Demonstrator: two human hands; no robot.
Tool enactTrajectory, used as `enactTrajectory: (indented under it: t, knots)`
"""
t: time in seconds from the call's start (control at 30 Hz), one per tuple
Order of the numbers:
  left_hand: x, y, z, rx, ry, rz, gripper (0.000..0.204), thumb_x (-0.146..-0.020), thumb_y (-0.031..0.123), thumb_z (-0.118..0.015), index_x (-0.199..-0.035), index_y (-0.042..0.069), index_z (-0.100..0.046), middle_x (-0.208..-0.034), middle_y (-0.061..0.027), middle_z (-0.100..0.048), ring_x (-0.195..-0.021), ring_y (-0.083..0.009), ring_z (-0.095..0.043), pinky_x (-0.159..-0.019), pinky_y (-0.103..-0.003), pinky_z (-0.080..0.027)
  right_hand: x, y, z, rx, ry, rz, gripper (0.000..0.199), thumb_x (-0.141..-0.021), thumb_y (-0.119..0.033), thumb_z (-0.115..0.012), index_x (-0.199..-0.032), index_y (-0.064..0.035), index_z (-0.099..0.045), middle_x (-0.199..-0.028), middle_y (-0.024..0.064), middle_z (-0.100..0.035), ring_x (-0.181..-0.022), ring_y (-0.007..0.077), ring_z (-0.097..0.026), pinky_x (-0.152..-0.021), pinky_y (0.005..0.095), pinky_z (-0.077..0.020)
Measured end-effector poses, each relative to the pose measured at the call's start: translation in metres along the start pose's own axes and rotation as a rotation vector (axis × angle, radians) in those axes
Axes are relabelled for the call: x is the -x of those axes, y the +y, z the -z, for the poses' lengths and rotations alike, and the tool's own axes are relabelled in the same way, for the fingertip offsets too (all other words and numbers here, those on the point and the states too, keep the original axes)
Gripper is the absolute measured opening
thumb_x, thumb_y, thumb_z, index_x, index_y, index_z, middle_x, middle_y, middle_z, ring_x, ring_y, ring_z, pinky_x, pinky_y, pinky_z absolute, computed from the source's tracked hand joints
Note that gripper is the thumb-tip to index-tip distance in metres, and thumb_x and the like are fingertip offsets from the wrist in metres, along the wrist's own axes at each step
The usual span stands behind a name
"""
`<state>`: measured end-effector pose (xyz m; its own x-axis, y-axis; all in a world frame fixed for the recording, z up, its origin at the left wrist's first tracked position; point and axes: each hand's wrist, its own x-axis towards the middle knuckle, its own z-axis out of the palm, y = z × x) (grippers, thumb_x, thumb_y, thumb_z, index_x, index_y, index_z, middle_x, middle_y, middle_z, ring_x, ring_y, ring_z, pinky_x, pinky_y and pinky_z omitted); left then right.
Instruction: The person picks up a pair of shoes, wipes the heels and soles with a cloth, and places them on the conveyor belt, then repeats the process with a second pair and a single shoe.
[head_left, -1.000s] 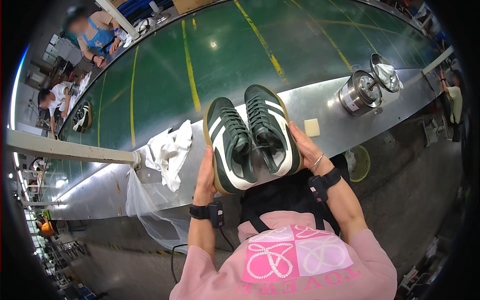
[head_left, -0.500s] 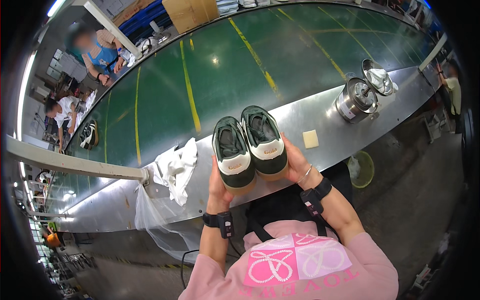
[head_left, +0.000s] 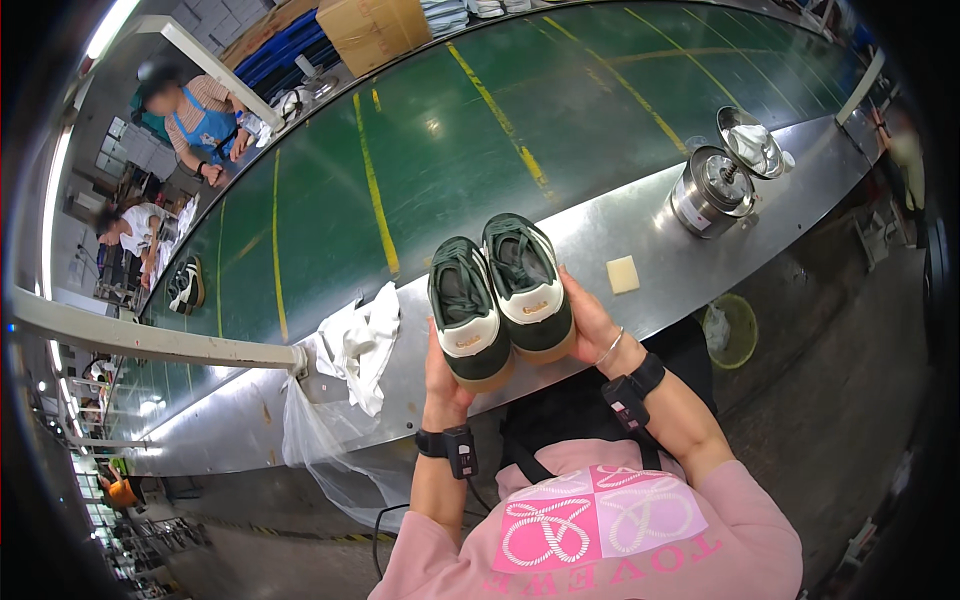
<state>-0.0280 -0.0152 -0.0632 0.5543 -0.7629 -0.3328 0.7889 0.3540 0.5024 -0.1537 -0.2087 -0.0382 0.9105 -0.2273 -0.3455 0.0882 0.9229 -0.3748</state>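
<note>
A pair of dark green sneakers with white heel panels and gum soles is held up side by side, heels toward me, above the near metal edge of the workbench. My left hand (head_left: pixel 446 375) grips the left sneaker (head_left: pixel 464 310) from its outer side. Around the outer side of the right sneaker (head_left: pixel 527 285) my right hand (head_left: pixel 590 325) is closed. Both sneakers are laced, and their inner sides touch or nearly touch. The fingers under the soles are mostly hidden.
A green conveyor belt (head_left: pixel 420 170) with yellow lines runs behind the metal ledge (head_left: pixel 590 225). White cloth (head_left: pixel 358 345), a pale yellow square pad (head_left: pixel 622 275) and a steel pot (head_left: pixel 706 195) lie along it. Another sneaker (head_left: pixel 186 285) sits far left, near two people. A green bin (head_left: pixel 738 335) stands below.
The view has shifted slightly, and the sneakers stay in both hands at nearly the same place and tilt. The people at the left have moved a little.
</note>
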Motion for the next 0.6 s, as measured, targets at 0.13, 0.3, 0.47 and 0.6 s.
enactTrajectory:
  t: [0.13, 0.3, 0.47, 0.6]
  knots:
    - [-0.001, -0.004, -0.016, -0.037, -0.002, -0.023, 0.056, -0.108, 0.048, -0.029, -0.14, 0.007, -0.05, -0.135, -0.0113, -0.06, -0.119, -0.0266, -0.061, -0.102, -0.042, -0.05, 0.001, -0.001, 0.01, -0.013, 0.002, 0.001, 0.053, -0.108, -0.045, -0.032, -0.141, -0.0069, -0.048, -0.136, 0.0114, -0.06, -0.12, 0.0225, -0.06, -0.104, 0.0401, -0.0496]
    - [0.002, -0.006, -0.027, -0.064, 0.054, -0.008, 0.057, -0.108, 0.048, -0.029, -0.141, 0.006, -0.048, -0.136, -0.0117, -0.059, -0.121, -0.0272, -0.06, -0.103, -0.042, -0.049, 0.001, -0.003, 0.018, -0.034, -0.035, -0.003, 0.054, -0.107, -0.047, -0.035, -0.14, -0.0072, -0.05, -0.135, 0.0112, -0.06, -0.12, 0.0229, -0.061, -0.103, 0.0406, -0.05]
    - [-0.003, -0.008, -0.016, -0.104, 0.062, 0.003, 0.055, -0.109, 0.046, -0.029, -0.143, 0.007, -0.046, -0.135, -0.0112, -0.059, -0.121, -0.0247, -0.059, -0.104, -0.041, -0.047, 0.002, -0.005, 0.017, -0.039, -0.031, -0.024, 0.055, -0.106, -0.048, -0.037, -0.139, -0.0069, -0.051, -0.133, 0.011, -0.062, -0.118, 0.0229, -0.062, -0.103, 0.0405, -0.05]
    - [-0.013, 0.0, 0.023, -0.715, 0.4, -0.422, 0.048, -0.103, 0.03, -0.051, -0.143, 0.005, -0.043, -0.134, -0.009, -0.052, -0.112, -0.0203, -0.053, -0.095, -0.037, -0.046, 0.0, -0.002, 0.021, 0.003, -0.005, 0.022, 0.052, -0.106, -0.048, -0.039, -0.136, -0.0078, -0.054, -0.131, 0.0093, -0.064, -0.116, 0.0222, -0.063, -0.102, 0.0394, -0.0506]
